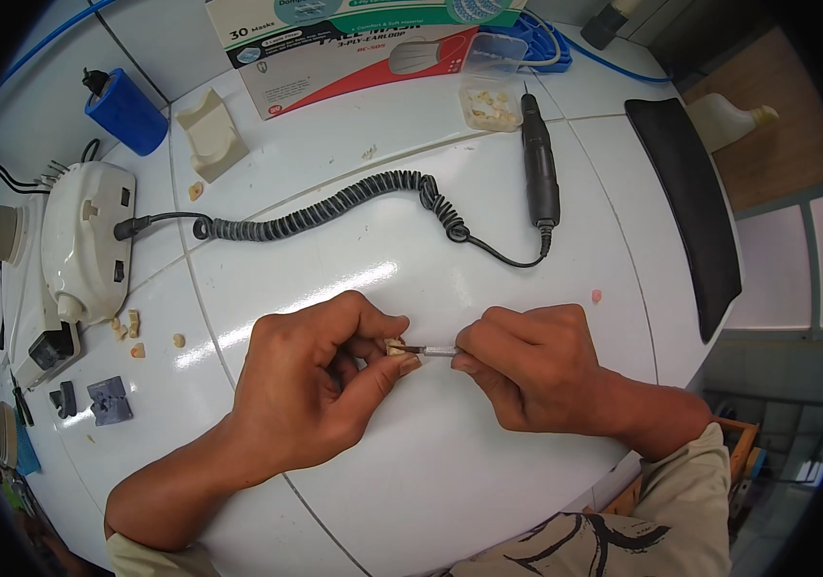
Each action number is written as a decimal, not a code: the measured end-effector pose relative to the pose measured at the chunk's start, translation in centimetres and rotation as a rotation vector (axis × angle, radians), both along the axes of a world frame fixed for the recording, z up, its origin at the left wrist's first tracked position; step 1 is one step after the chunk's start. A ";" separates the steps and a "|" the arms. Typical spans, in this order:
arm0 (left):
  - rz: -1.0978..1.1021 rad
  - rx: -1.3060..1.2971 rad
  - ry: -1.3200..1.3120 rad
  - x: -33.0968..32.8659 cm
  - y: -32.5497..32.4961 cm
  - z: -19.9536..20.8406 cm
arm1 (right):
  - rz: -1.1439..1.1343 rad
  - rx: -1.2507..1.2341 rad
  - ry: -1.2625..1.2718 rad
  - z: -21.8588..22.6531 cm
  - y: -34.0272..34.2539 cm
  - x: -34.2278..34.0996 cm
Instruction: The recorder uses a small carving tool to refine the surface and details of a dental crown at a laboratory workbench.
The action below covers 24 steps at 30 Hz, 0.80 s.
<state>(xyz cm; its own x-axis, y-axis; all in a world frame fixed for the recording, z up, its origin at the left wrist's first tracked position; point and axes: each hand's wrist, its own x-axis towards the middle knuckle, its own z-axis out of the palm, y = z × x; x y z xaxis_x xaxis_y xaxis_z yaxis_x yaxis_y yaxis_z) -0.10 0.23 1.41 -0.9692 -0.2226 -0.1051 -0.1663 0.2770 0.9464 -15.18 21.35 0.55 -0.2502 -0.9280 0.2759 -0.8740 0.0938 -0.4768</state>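
Note:
My left hand [320,370] pinches a small cream-coloured, tooth-like piece [395,348] between thumb and fingers, above the white tiled worktop. My right hand [536,365] is closed round a slim brush [438,351] with a silver ferrule; its handle is hidden in the fist. The brush's dark brown tip points left and meets the cream piece, or lies right at it. Both hands are close together near the front middle of the worktop [430,481].
Behind the hands lies a black handpiece [540,163], its coiled cord running to a cream control box [89,240]. Mask boxes [354,67], a clear tub of small pieces [490,104] and a blue container [127,111] stand at the back. A black pad [685,212] lies right.

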 end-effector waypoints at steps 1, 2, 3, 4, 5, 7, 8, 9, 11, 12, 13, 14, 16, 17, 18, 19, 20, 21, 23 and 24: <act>0.005 0.013 0.013 0.0 0.0 -0.1 | 0.015 -0.003 0.004 0.0 0.0 0.0; 0.005 0.013 0.014 0.0 0.0 -0.1 | 0.015 -0.003 0.004 0.0 0.0 0.0; 0.001 0.001 0.019 0.0 0.0 -0.1 | 0.004 -0.003 0.001 0.0 0.0 0.0; -0.003 -0.012 0.024 0.0 -0.1 0.0 | -0.008 -0.004 -0.003 0.0 -0.1 0.0; -0.004 -0.012 0.024 0.0 -0.1 0.1 | -0.008 -0.004 -0.003 0.0 -0.1 0.0; -0.013 -0.011 0.026 0.0 -0.1 0.2 | 0.002 0.001 0.012 0.0 -0.1 0.0; -0.013 -0.011 0.026 0.0 -0.1 0.1 | 0.002 0.002 0.012 0.0 -0.1 0.0; -0.007 -0.001 0.028 0.0 0.0 0.1 | -0.006 -0.002 0.007 0.0 -0.1 0.0; 0.001 0.008 0.030 0.0 0.0 0.1 | -0.012 -0.007 0.002 0.0 -0.1 0.0; -0.005 -0.004 0.025 -0.1 0.0 0.2 | -0.011 -0.013 0.003 0.0 -0.1 0.0; -0.011 -0.016 0.020 -0.1 0.0 0.3 | -0.010 -0.020 0.003 0.0 0.0 0.0; -0.011 -0.015 0.021 -0.1 0.0 0.2 | -0.010 -0.020 0.003 0.0 0.0 0.0; 0.005 0.005 0.026 0.0 0.0 0.0 | 0.000 -0.019 -0.008 0.0 0.0 0.0; 0.004 0.005 0.026 0.0 0.0 -0.1 | 0.000 -0.020 -0.008 0.0 0.0 0.0; 0.007 0.007 0.025 0.0 0.1 -0.2 | 0.003 -0.018 -0.010 0.0 -0.1 0.0; 0.010 0.009 0.025 0.0 0.1 -0.2 | 0.006 -0.017 -0.012 0.0 -0.1 0.0; 0.009 0.010 0.025 0.0 0.0 -0.1 | 0.005 -0.016 -0.012 0.1 -0.1 0.0; 0.000 -0.004 0.016 0.0 -0.1 0.1 | -0.005 -0.001 0.000 0.1 -0.1 0.1; -0.008 -0.018 0.007 0.0 -0.1 0.1 | -0.015 0.014 0.012 0.0 -0.1 0.1; -0.005 -0.013 0.010 0.0 -0.1 0.1 | -0.012 0.006 0.008 0.0 0.0 0.1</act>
